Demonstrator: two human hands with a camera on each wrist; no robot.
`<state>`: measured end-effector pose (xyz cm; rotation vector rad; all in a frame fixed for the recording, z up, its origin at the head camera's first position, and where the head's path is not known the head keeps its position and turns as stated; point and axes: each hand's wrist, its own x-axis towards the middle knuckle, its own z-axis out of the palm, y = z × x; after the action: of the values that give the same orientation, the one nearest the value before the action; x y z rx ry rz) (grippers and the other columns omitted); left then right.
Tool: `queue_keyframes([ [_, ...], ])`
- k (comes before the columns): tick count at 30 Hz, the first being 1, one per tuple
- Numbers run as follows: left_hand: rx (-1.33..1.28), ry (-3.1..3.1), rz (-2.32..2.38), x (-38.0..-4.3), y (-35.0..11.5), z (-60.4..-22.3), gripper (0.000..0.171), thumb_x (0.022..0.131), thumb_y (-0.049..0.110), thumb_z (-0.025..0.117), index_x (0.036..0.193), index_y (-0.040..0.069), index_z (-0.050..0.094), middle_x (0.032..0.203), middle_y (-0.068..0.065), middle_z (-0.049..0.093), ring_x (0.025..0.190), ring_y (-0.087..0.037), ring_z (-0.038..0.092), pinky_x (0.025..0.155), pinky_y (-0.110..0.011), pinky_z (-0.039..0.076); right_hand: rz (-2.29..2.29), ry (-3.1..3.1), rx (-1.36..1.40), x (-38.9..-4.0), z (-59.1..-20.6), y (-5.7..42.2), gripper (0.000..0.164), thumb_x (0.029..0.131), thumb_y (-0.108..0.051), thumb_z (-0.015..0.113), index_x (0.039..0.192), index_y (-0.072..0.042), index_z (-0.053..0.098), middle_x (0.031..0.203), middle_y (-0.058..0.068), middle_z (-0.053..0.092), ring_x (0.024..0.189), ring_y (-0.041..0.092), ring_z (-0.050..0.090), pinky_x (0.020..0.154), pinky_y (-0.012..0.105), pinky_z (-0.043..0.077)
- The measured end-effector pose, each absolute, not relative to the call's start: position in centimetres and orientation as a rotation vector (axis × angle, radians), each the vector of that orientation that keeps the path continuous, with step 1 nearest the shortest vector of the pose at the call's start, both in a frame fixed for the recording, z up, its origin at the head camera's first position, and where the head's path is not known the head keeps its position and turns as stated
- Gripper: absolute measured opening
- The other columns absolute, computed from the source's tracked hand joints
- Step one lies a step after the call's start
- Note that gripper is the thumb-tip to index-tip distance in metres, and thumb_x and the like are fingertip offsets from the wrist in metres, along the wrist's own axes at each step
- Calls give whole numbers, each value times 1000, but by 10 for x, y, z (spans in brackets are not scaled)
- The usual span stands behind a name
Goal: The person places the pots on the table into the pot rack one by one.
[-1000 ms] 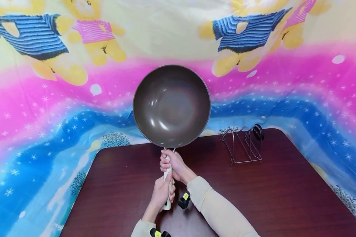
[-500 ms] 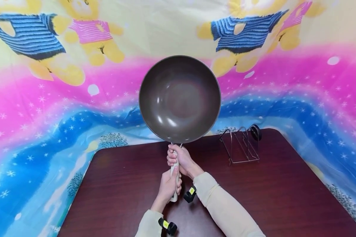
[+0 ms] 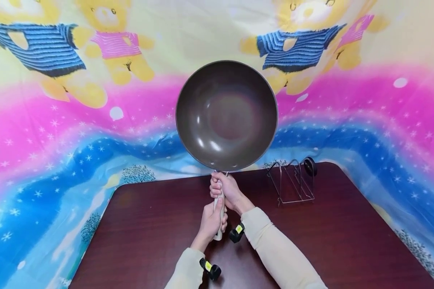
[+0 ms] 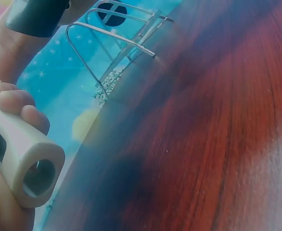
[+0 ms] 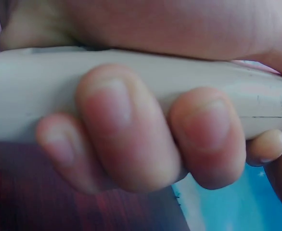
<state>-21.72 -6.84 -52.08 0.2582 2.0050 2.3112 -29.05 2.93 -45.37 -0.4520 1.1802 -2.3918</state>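
Observation:
A wok point(image 3: 226, 116) with a dark grey inside is held up at the middle of the head view, its hollow facing the camera and its handle pointing down. My right hand point(image 3: 227, 188) grips the off-white handle point(image 5: 30, 96) just below the pan. Lower down, my left hand point(image 3: 211, 220) holds the same handle near its end, thumb lying along it. The left wrist view shows the handle's end with a hanging hole point(image 4: 39, 178) and curled fingers point(image 4: 17, 103). In the right wrist view, several fingers point(image 5: 131, 130) wrap round the handle.
A wire rack point(image 3: 296, 198) stands at the back right of the dark red-brown table point(image 3: 159, 233), with a black round part point(image 3: 310, 166) on its far side. A printed bear curtain point(image 3: 217, 36) hangs behind and beside the table.
Both hands have raised the wok and shifted it to the right, and it looks slightly larger now. The two grips on the handle stay the same. The rack stays in place.

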Motion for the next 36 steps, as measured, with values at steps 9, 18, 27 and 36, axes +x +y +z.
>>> queue_keyframes([
  [9,276,1973,2315,-217,-57,-515,63,105,53,43,88,-8,50,51,-2,45,34,-12,42,32,-27,38,-2394,1243,-474,-286,-447,42,32,103,-22,49,73,-14,41,55,-8,37,42,4,38,48,20,33],
  [18,346,2046,2293,-219,-48,-508,65,108,46,41,87,-16,49,50,-6,45,33,-14,43,31,-29,39,-2385,1342,-504,-282,-435,53,32,104,-24,49,75,-12,41,56,-7,37,44,6,38,49,21,36],
  [27,468,2072,2283,-224,-37,-494,63,109,44,38,83,-11,51,49,-4,46,32,-13,43,30,-32,41,-2422,1410,-497,-277,-418,65,32,104,-19,47,74,-11,42,55,-6,37,44,7,38,49,22,35],
  [36,514,2028,2279,-226,-29,-486,60,110,39,39,82,-12,50,49,-4,45,33,-13,43,32,-28,39,-2455,1507,-456,-272,-406,74,30,102,-17,47,74,-11,43,54,-5,38,44,7,38,50,23,36],
])
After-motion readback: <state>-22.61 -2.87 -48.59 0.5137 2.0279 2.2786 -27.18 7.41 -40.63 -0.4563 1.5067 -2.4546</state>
